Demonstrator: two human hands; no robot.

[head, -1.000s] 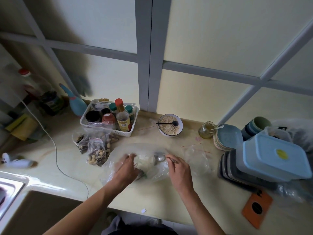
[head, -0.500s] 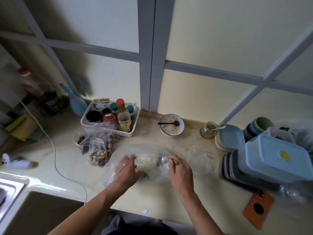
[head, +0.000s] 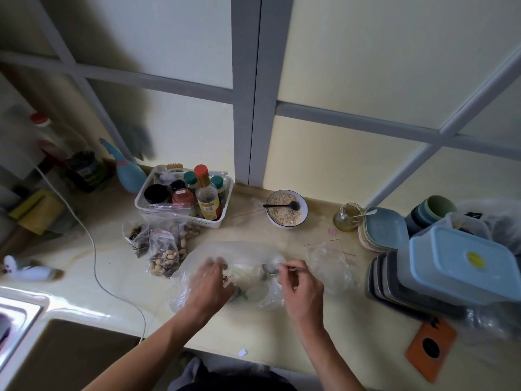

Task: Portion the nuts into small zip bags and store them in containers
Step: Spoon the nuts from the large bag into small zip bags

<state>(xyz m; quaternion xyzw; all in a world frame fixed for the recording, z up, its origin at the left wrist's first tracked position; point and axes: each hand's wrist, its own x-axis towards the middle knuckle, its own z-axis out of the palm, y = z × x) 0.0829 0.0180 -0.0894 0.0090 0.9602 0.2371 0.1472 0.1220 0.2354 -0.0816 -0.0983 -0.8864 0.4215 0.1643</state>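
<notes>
A large clear plastic bag (head: 242, 249) lies on the counter in front of me. My left hand (head: 210, 286) grips its near left side, fingers curled into the plastic. My right hand (head: 303, 286) pinches the handle of a metal spoon (head: 270, 268), whose bowl sits at the bag's opening. Pale contents show inside the bag. Small zip bags of peanuts (head: 165, 256) lie to the left. An empty zip bag (head: 328, 259) lies flat to the right. Stacked lidded containers (head: 462, 266) stand at the right.
A white basket of bottles (head: 222, 220) stands at the back left. A bowl of oats (head: 286, 210) with a black spoon sits behind the bag, and a small jar (head: 346, 218) beside stacked plates (head: 383, 230). A white cord (head: 94, 258) crosses the counter. The sink (head: 17, 317) is at the left.
My right hand has lifted slightly and shifted right with the spoon. My left hand stays on the bag, fingers moving and blurred.
</notes>
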